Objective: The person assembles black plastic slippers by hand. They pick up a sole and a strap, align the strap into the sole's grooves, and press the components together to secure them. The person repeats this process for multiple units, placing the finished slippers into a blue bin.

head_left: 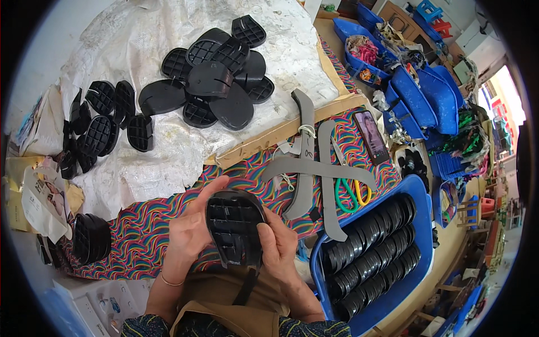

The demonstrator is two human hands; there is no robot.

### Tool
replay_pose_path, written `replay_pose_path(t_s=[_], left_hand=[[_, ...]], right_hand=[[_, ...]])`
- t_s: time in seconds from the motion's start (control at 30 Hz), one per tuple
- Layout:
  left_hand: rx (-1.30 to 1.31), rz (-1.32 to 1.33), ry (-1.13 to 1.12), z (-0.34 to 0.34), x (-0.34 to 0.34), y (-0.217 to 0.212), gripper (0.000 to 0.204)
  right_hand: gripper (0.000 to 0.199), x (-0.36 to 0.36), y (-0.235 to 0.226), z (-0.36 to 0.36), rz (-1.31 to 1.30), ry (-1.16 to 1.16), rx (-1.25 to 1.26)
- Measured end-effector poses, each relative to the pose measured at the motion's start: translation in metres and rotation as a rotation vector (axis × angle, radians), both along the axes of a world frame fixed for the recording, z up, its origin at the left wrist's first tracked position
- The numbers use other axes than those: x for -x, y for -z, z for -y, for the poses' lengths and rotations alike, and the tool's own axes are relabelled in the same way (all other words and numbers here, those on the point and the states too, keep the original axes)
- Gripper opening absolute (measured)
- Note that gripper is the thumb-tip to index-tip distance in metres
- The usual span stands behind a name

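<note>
Close to my body I hold a black shoe heel [231,224], its hollow, ribbed side facing up. My left hand [191,230] grips its left side, with one finger stretched along the far edge and the other fingers partly hidden. On the right, my right hand [279,241] is closed round the heel, thumb on the near right rim. A narrow black strip [245,289] hangs from the heel's near end over my brown apron [208,286]. Grey curved strips [337,168] lie crossed on the patterned cloth beyond my right hand, beside scissors [347,196] with green and yellow handles.
A heap of black heels [213,78] lies on the white sheet, with more heels [101,121] farther left and a stack [91,238] at the near left. At right stands a blue basket [429,216] with rows of shiny black heels. A phone [370,136] lies behind the scissors.
</note>
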State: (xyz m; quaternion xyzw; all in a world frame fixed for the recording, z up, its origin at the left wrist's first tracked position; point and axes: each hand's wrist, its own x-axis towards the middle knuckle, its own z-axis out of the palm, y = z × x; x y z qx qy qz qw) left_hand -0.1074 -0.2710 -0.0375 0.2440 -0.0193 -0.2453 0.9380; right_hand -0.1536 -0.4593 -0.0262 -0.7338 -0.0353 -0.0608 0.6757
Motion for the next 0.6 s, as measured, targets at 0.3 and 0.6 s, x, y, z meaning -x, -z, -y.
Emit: replay_pose_path(t_s=[0.3, 0.6], left_hand=[[-0.109, -0.324, 0.013, 0.032, 0.015, 0.005, 0.064], [-0.360, 0.041, -0.130, 0.045, 0.032, -0.006, 0.052]], right_hand=[[0.037, 0.007, 0.024, 0.008, -0.078, 0.237, -0.139], [0.042, 0.007, 0.042, -0.003, 0.010, 0.388, -0.110]])
